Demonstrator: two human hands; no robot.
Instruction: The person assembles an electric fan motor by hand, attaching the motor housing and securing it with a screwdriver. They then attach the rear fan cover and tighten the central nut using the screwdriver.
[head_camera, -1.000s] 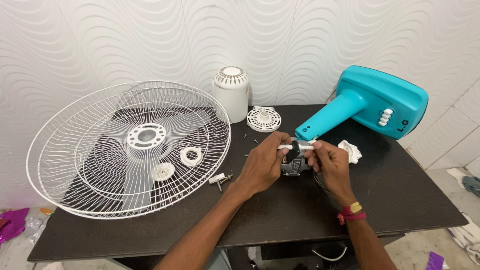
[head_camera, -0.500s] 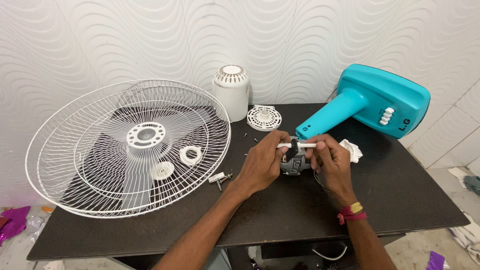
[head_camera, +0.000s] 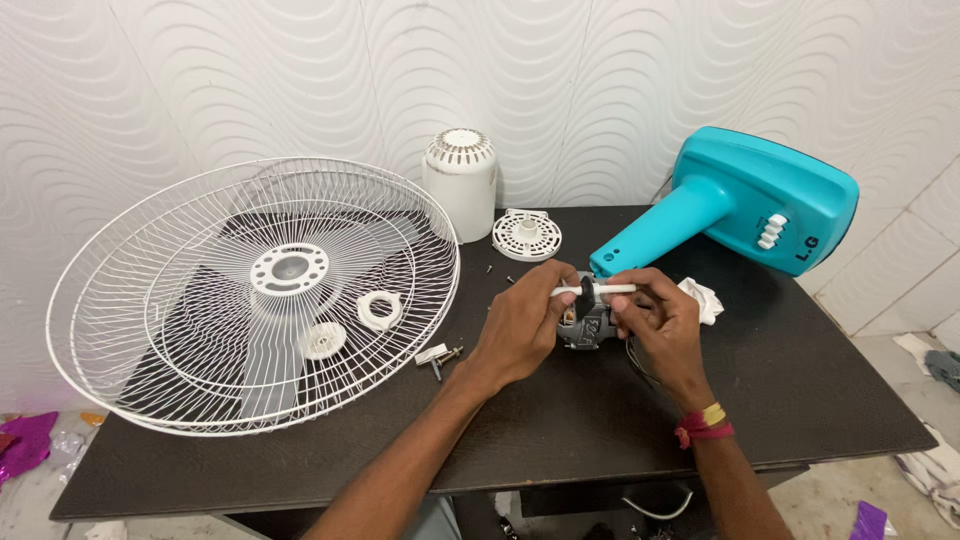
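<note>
My left hand (head_camera: 520, 330) and my right hand (head_camera: 662, 322) meet over the middle of a dark table (head_camera: 560, 430). Between them sits a small grey fan motor (head_camera: 588, 325) with wires trailing below it. Both hands pinch a thin white rod (head_camera: 598, 290) lying level across the motor's top, the left at its left end, the right at its right end. A teal fan stand (head_camera: 740, 205) lies on its side just behind the hands.
A large white wire fan guard (head_camera: 250, 295) fills the table's left half, with a white ring (head_camera: 379, 309) and a white cap (head_camera: 321, 340) inside it. A white motor cover (head_camera: 461, 182), a round vented plate (head_camera: 526, 234), loose screws (head_camera: 438, 358) and a white cloth (head_camera: 703, 298) lie around.
Both hands have stayed on the motor and rod, with only slight finger shifts. The view has edged a little.
</note>
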